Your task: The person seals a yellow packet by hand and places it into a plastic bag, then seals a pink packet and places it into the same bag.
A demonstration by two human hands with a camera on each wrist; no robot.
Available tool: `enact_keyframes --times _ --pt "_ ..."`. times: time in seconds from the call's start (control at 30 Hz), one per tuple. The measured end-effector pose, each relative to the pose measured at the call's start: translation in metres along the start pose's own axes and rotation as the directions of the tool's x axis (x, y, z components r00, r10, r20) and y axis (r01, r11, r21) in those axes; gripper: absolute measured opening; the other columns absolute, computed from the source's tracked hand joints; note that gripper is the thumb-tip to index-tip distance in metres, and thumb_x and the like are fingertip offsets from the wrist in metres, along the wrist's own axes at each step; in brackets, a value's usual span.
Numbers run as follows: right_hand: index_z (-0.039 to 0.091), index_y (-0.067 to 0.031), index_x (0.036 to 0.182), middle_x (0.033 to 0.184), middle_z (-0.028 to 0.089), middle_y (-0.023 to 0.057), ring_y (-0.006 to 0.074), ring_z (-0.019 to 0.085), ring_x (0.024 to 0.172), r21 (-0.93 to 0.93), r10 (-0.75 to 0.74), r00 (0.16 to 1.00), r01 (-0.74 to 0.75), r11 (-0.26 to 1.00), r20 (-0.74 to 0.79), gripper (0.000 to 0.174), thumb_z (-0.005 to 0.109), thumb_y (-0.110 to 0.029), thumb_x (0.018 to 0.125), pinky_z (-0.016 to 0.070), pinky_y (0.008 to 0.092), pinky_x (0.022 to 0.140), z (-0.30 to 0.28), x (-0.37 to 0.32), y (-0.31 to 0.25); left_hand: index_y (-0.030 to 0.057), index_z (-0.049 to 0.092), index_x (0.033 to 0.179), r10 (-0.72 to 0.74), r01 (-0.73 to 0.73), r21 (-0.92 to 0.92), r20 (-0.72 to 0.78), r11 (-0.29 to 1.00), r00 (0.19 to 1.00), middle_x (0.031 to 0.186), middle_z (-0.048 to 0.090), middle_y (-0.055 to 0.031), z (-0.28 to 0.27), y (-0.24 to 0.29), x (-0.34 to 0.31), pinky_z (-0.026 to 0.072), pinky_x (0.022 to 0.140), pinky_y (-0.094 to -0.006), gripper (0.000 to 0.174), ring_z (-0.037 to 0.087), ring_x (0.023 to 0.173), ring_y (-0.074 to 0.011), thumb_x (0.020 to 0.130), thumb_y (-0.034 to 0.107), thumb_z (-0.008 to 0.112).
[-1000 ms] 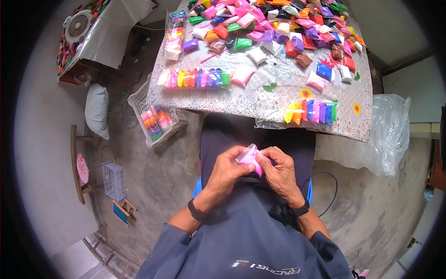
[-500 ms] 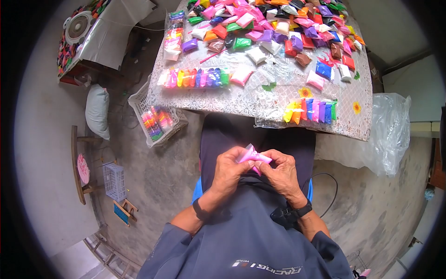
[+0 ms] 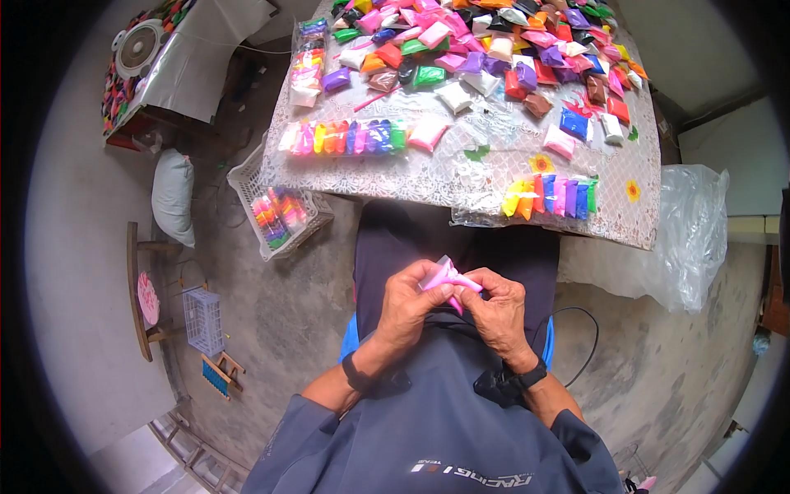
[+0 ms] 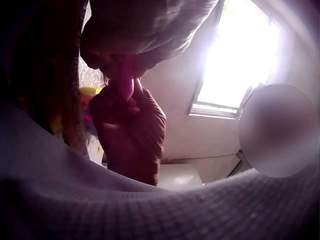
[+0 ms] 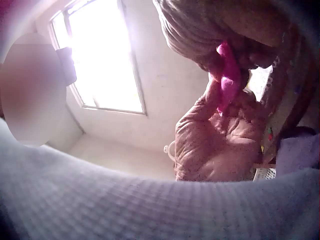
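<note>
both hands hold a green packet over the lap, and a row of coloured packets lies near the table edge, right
The packet is pink, not green, as the head view shows. The left hand and right hand hold it over the lap, and a row of coloured packets lies near the table edge.

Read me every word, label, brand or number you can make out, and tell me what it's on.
"RACING": front of the shirt, upside down in the head view.
Small print beside it: too small to read surely.
Pink packet in the hands: no readable text.
Packets on the table: no readable text.
</note>
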State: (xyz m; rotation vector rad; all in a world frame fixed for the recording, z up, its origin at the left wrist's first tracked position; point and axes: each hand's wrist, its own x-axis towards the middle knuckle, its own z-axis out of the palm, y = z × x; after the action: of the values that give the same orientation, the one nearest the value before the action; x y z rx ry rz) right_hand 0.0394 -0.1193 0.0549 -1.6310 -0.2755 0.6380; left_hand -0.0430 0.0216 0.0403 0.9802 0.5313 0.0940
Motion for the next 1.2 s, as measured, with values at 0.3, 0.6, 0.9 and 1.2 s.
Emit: enact_keyframes --times 0.3,0.6,0.9,1.2 --pt "0.071 0.0020 0.094 0.084 0.066 0.0028 0.0077 0.059 0.080 -0.100 -0.191 0.982 0.189 0.977 -0.007 0.007 0.069 -0.001 0.088 0.0476 0.0235 0.072 0.004 0.003 -0.002 -0.0005 0.067 0.097 0.040 -0.041 -0.027 -0.044 0.999 0.998 0.089 0.068 -0.0033 0.002 0.002 0.005 0.0501 0.077 -0.0252 0.011 0.062 0.082 -0.0096 0.087 0.004 0.070" --pt "0.072 -0.0001 0.097 0.086 0.068 0.0085 0.0161 0.063 0.080 -0.045 -0.094 0.995 0.096 0.994 0.031 0.012 0.074 -0.006 0.086 0.0494 0.0288 0.073 -0.004 0.001 -0.009 -0.0016 0.066 0.098 0.007 -0.007 -0.019 0.006 1.000 1.000 0.091 0.067 -0.0041 0.002 0.005 0.005 0.0510 0.078 -0.0257 0.012 0.062 0.081 -0.0105 0.087 0.001 0.069" --pt "0.071 0.0000 0.086 0.078 0.065 0.0066 0.0142 0.058 0.073 0.001 -0.166 0.985 0.166 0.986 -0.050 0.002 0.070 -0.001 0.084 0.0459 0.0282 0.068 -0.002 0.003 0.000 -0.0016 0.066 0.105 -0.012 0.007 0.139 0.038 0.990 0.999 0.093 0.067 -0.0026 0.002 0.003 0.005 0.0512 0.079 -0.0243 0.015 0.062 0.084 -0.0090 0.091 0.003 0.068" --pt "0.069 0.0027 0.086 0.081 0.067 0.0048 0.0103 0.056 0.075 -0.043 -0.211 0.971 0.208 0.977 -0.109 0.002 0.068 0.002 0.086 0.0447 0.0254 0.069 0.001 0.006 0.001 -0.0015 0.064 0.113 0.064 -0.064 0.055 -0.005 0.996 0.998 0.101 0.067 -0.0026 0.011 0.001 0.002 0.0499 0.084 -0.0254 0.024 0.062 0.090 -0.0090 0.094 0.012 0.070"
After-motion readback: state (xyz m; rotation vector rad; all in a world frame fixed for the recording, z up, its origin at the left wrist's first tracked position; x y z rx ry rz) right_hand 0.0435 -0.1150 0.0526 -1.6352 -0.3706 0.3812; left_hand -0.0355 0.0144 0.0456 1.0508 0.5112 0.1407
